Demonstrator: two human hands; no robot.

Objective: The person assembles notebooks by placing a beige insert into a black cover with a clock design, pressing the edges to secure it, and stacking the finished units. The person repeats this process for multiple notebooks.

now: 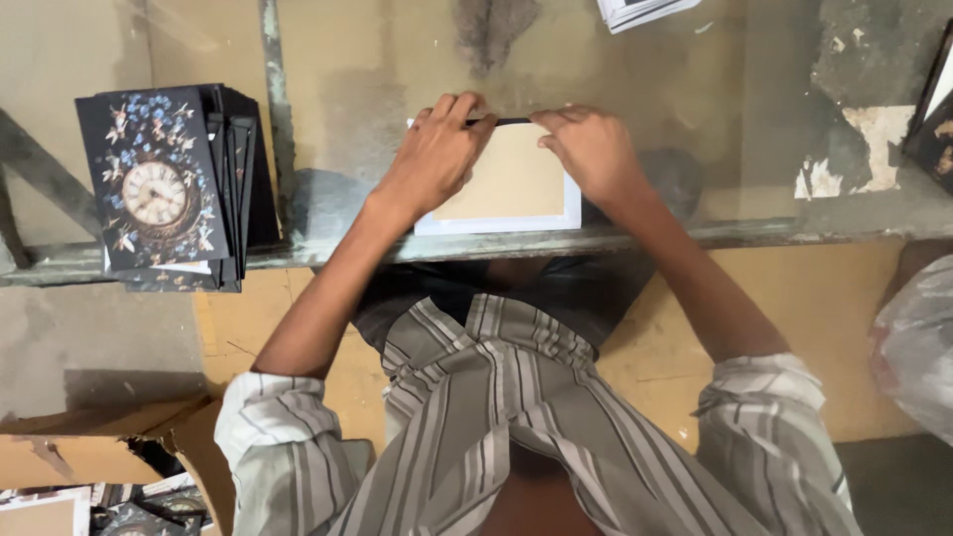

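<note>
Both hands [437, 154] [593, 149] pinching thin black strip [511, 121], lengthwise left-right

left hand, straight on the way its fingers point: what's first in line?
The left hand points up and right along the thin black strip it pinches, so it would likely meet the right hand first, gripping the same strip; depth looks level.

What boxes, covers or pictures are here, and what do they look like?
Stack of dark covers: left on the glass table, rectangular, black with blue flowers and a round clock face.
White-edged tan board: table middle, under the left hand and right hand.
Cardboard box: bottom left, brown, torn open.
Pale sheets: top edge.
</note>
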